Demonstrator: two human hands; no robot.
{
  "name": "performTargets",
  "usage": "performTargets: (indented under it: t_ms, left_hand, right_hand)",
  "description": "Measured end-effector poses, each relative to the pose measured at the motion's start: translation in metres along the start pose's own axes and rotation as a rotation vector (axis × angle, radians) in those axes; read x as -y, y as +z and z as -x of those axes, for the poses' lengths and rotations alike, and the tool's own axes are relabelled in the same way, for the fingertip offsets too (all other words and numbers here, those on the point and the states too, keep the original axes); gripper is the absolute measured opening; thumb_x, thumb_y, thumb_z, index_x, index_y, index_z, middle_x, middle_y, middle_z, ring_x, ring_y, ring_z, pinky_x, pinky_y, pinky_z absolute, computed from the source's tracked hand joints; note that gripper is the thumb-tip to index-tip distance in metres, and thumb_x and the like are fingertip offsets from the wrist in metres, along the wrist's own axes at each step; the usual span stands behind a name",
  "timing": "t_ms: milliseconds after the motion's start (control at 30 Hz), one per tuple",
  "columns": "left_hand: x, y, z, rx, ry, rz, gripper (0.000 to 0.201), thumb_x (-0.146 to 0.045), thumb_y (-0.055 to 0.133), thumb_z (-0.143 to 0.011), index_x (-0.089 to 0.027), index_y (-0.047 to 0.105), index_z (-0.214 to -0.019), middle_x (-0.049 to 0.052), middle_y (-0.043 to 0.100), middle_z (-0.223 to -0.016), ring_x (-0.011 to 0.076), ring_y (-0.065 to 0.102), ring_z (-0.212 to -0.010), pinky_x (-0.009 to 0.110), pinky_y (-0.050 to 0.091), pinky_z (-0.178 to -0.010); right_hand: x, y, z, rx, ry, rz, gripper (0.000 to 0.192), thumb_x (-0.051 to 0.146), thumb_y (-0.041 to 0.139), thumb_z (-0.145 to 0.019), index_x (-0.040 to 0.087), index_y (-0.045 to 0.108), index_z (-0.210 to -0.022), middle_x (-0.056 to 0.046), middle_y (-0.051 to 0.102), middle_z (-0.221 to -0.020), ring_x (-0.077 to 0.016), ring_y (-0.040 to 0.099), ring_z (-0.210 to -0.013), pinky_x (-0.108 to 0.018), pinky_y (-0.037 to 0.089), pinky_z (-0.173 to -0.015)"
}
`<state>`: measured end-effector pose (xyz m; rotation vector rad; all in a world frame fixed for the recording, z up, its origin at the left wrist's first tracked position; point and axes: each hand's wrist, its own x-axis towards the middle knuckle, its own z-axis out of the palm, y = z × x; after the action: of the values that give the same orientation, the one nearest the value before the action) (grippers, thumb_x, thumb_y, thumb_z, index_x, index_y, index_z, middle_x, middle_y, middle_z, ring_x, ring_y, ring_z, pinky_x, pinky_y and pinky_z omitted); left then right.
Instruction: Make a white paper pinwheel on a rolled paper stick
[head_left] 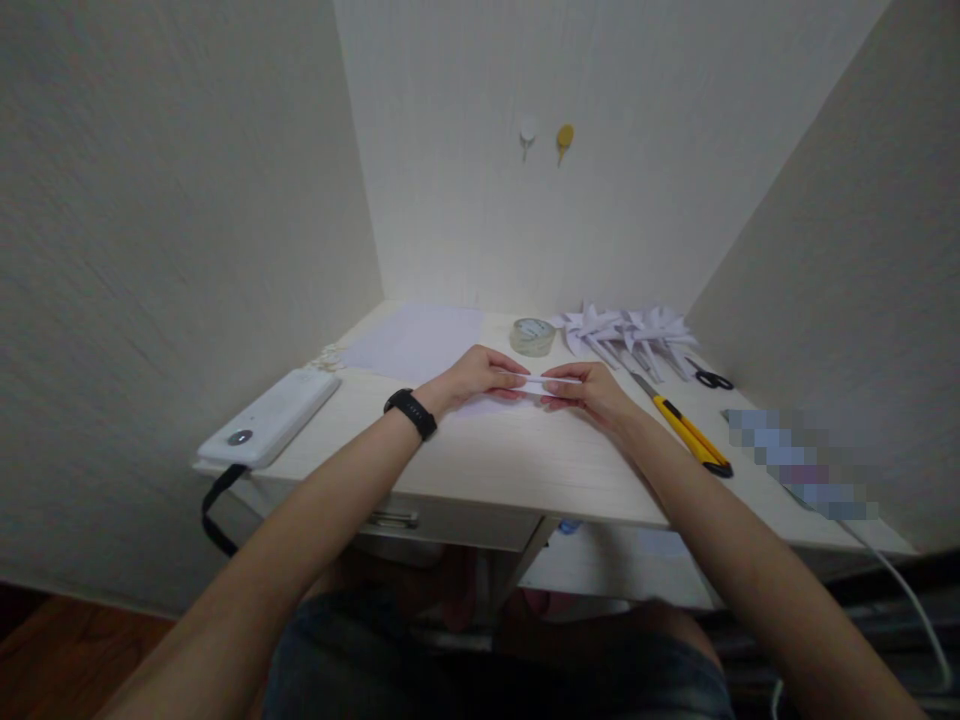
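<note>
Between my two hands, a narrow folded or rolled strip of white paper [534, 385] is held level, just over the desk. My left hand [484, 373], with a black watch on its wrist, pinches the strip's left end. At the other end, my right hand [589, 390] grips it between thumb and fingers. Beneath my left hand, a pale sheet [480, 406] shows in part. Just behind the hands stands a roll of clear tape [532, 337]. Several white paper pinwheels [630, 330] lie in a heap behind my right hand.
White paper sheets [416, 335] lie at the back left. A white power bank-like device [270, 418] with a black strap sits at the left edge. To the right are a yellow utility knife [690, 430], blade out, black-handled scissors [711, 379] and a blurred-out flat object [795, 465].
</note>
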<state>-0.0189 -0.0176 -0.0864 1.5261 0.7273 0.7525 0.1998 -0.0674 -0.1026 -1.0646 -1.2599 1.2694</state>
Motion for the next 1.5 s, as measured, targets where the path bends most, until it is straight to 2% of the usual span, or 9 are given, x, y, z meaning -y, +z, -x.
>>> performTargets:
  t_ms: [133,267,433,633,767,867,1233,1367,1500]
  left_hand:
    - [0.000,0.000,0.000,0.060,-0.005,0.015,0.024,-0.014,0.082,-0.071,-0.008,0.075,-0.093,0.009,0.076,-0.085,0.0136,0.072,-0.071,0.029,0.060,-0.077]
    - [0.002,-0.002,-0.001,0.089,-0.021,-0.002,0.024,-0.015,0.081,-0.073,-0.008,0.075,-0.096,0.010,0.076,-0.083,0.0163,0.073,-0.071,0.030,0.061,-0.075]
    - [0.002,-0.002,-0.001,0.054,0.003,-0.029,0.021,-0.013,0.081,-0.073,-0.007,0.075,-0.092,0.011,0.076,-0.082,0.0157,0.073,-0.068,0.030,0.061,-0.074]
    - [-0.002,-0.004,0.001,0.101,0.020,-0.035,0.026,-0.024,0.082,-0.074,-0.008,0.075,-0.093,0.012,0.076,-0.090,0.0167,0.073,-0.071,0.029,0.061,-0.073]
    - [-0.004,-0.004,0.003,0.116,0.016,-0.062,0.026,-0.030,0.081,-0.076,-0.008,0.075,-0.087,0.012,0.075,-0.086,0.0169,0.073,-0.068,0.028,0.061,-0.068]
    - [-0.005,-0.004,0.004,0.127,-0.001,-0.076,0.030,-0.029,0.082,-0.074,-0.008,0.076,-0.094,0.012,0.075,-0.082,0.0164,0.072,-0.064,0.029,0.061,-0.065]
    - [-0.001,-0.005,0.003,0.107,0.016,0.004,0.040,-0.023,0.087,-0.067,-0.009,0.076,-0.103,0.012,0.076,-0.086,0.0168,0.073,-0.071,0.030,0.062,-0.073]
    - [0.002,-0.003,0.001,0.065,0.061,0.023,0.031,-0.028,0.085,-0.069,-0.010,0.077,-0.093,0.012,0.076,-0.099,0.0149,0.071,-0.079,0.030,0.061,-0.080]
    - [0.006,-0.002,-0.003,0.015,0.070,0.028,0.029,-0.024,0.087,-0.065,-0.010,0.078,-0.089,0.012,0.076,-0.096,0.0135,0.069,-0.078,0.032,0.060,-0.082]
  right_hand:
    - [0.000,0.000,0.001,0.008,0.001,0.008,0.043,0.031,0.095,-0.047,0.010,0.078,-0.081,-0.009,0.075,-0.077,-0.0182,0.071,-0.061,-0.027,0.061,-0.059]
    - [0.000,-0.001,0.000,0.005,-0.007,0.012,0.043,0.030,0.095,-0.047,0.010,0.078,-0.081,-0.011,0.076,-0.078,-0.0171,0.070,-0.060,-0.026,0.061,-0.059]
    - [0.002,0.001,0.001,0.023,0.021,0.014,0.042,0.030,0.095,-0.049,0.011,0.078,-0.082,-0.011,0.076,-0.078,-0.0193,0.072,-0.064,-0.026,0.061,-0.060]
    - [0.004,-0.003,0.001,0.075,0.006,0.028,0.040,0.035,0.092,-0.055,0.009,0.077,-0.081,-0.012,0.075,-0.079,-0.0204,0.073,-0.065,-0.028,0.062,-0.059]
    - [0.005,-0.004,0.002,0.094,0.007,0.036,0.040,0.037,0.091,-0.057,0.009,0.077,-0.082,-0.012,0.075,-0.077,-0.0200,0.072,-0.063,-0.028,0.062,-0.058]
    - [0.006,-0.004,0.003,0.097,0.012,0.038,0.040,0.037,0.091,-0.057,0.009,0.078,-0.082,-0.012,0.075,-0.075,-0.0199,0.072,-0.063,-0.027,0.061,-0.057]
    - [0.006,-0.001,0.003,0.023,0.025,-0.002,0.040,0.026,0.093,-0.051,0.009,0.079,-0.084,-0.013,0.077,-0.078,-0.0192,0.072,-0.062,-0.026,0.061,-0.059]
    - [0.006,-0.002,0.002,0.015,0.012,-0.012,0.039,0.025,0.093,-0.050,0.011,0.079,-0.083,-0.012,0.077,-0.080,-0.0195,0.072,-0.064,-0.027,0.062,-0.059]
    - [0.004,-0.002,0.001,0.020,0.023,-0.008,0.038,0.024,0.093,-0.051,0.011,0.078,-0.083,-0.011,0.076,-0.078,-0.0183,0.071,-0.062,-0.026,0.062,-0.059]
